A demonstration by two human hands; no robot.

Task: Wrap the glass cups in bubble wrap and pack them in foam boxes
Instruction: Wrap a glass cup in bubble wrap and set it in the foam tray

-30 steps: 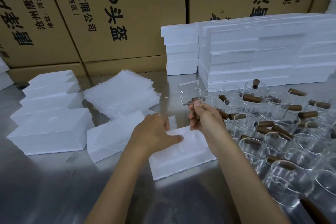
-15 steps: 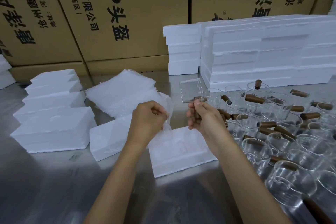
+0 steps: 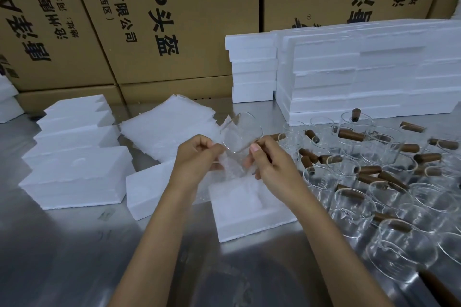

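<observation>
Between the two sets of fingertips, right over the open foam tray: a single glass cup (image 3: 241,133), lifted clear of the steel and tipped on its side. Right hand (image 3: 268,158) curled round the brown handle, thumb on top, pinching it firm. Left hand (image 3: 197,154) curled too, pinching a thin sheet of bubble wrap (image 3: 228,164) that trails down beside the cup and touches it. Not yet round the glass, by the look of it — wrapping only just starting.

Just below the hands, foam box half (image 3: 252,217) lying open, moulded hollow showing, nothing seated in it. Beside it on the left, a second foam piece (image 3: 147,188), likely the matching lid.

Further left, several closed foam boxes (image 3: 74,169) in a stepped row — possibly packed already, though impossible to say from outside. Behind the hands, a loose pile of wrap sheets (image 3: 169,127), plenty left. Off to the right, a big crowd of bare glass cups (image 3: 386,182) with wooden handles, standing and jostling close together, none wrapped. So, judging by that: early going, most of the job ahead.

Underneath it all, a brushed steel table (image 3: 62,257), dull reflections across it. At the back right, tall stacks of empty foam blocks (image 3: 361,77); behind those, a wall of brown cardboard cartons (image 3: 174,20) printed with black characters. Storeroom or packing bay, seemingly.
</observation>
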